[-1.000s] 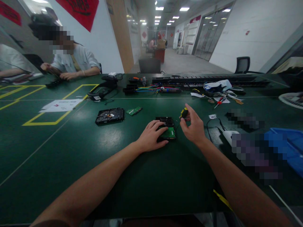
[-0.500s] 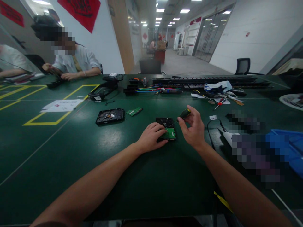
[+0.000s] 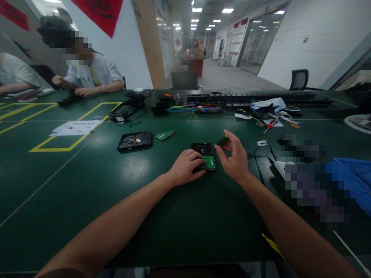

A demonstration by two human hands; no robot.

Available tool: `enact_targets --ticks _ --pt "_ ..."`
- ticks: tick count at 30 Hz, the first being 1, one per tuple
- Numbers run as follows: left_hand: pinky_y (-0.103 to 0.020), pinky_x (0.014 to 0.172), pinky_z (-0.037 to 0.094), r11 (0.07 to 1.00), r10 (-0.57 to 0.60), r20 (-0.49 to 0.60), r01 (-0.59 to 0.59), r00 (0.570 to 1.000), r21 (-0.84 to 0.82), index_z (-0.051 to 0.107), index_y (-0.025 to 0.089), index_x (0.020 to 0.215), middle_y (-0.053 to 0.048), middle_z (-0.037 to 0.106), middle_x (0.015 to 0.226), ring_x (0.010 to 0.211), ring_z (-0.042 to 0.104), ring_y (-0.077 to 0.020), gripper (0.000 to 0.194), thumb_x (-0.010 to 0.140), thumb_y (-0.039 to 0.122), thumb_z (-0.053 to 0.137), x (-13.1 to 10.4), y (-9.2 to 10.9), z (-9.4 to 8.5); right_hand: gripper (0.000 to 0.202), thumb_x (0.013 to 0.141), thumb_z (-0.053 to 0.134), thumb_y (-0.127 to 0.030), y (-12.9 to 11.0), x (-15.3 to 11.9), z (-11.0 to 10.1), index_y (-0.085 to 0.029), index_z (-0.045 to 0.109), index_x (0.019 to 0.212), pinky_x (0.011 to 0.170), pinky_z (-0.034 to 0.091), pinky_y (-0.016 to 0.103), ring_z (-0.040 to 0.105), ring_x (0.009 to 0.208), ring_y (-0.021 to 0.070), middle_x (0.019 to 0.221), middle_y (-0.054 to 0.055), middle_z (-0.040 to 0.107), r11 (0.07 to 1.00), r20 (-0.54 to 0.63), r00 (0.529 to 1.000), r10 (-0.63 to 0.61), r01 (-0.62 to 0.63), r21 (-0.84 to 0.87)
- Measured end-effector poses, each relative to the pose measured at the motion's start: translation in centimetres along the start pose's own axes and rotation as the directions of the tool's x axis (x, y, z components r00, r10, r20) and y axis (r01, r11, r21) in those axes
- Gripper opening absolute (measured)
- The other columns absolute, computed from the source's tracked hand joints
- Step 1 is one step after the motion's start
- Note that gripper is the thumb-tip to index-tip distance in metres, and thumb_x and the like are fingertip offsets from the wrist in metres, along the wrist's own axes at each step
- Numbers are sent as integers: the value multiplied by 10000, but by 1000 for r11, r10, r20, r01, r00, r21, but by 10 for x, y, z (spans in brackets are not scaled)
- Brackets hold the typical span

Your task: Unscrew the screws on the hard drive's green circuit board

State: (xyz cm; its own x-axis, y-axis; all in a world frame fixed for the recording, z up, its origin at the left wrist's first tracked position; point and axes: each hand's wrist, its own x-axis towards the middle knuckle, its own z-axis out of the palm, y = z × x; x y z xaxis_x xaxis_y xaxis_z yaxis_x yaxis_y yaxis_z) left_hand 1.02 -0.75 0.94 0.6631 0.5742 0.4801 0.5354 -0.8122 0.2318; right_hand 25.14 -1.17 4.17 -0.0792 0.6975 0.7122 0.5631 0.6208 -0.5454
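Observation:
On the green table, a black hard drive (image 3: 202,148) with a green circuit board (image 3: 209,162) on its near part lies in front of me. My left hand (image 3: 187,166) grips the drive's left side, fingers over the board's left edge. My right hand (image 3: 234,156) pinches a screwdriver (image 3: 222,140) with a dark green and yellow handle, tilted above the drive's right side. Its tip points down-left toward the drive; whether it touches is too small to tell. Left of them lie a second hard drive (image 3: 135,141) and a loose green board (image 3: 165,135).
Farther back are a black headset-like device (image 3: 118,116), coloured cables (image 3: 181,110), long black strips (image 3: 249,99) and a red screwdriver (image 3: 271,124). A blue tray (image 3: 358,181) stands at the right. A person (image 3: 95,75) works at the far left, beside a paper sheet (image 3: 77,128).
My right hand and the screwdriver have moved slightly left and the handle is a little lower. My left hand stays on the drive.

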Motion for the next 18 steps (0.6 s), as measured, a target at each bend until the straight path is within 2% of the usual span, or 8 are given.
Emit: enact_targets --ticks 9,18 --pt "-528 1134 474 1000 2 -6 -2 1000 -11 744 254 1235 -93 697 1277 1238 623 -297 333 961 437 699 0 -1 0 648 1006 640 -323 0 0 0 -376 410 1610 902 693 515 737 1039 281 1393 106 637 999 -1 1000 -12 12 -30" --pt "-513 1136 474 1000 6 -2 -6 1000 -10 738 241 1232 -93 696 1287 1236 625 -291 334 965 436 695 0 0 0 670 997 652 -318 2 -1 0 -381 398 1614 913 691 516 738 1047 279 1418 109 625 1000 0 1000 1 -1 -23"
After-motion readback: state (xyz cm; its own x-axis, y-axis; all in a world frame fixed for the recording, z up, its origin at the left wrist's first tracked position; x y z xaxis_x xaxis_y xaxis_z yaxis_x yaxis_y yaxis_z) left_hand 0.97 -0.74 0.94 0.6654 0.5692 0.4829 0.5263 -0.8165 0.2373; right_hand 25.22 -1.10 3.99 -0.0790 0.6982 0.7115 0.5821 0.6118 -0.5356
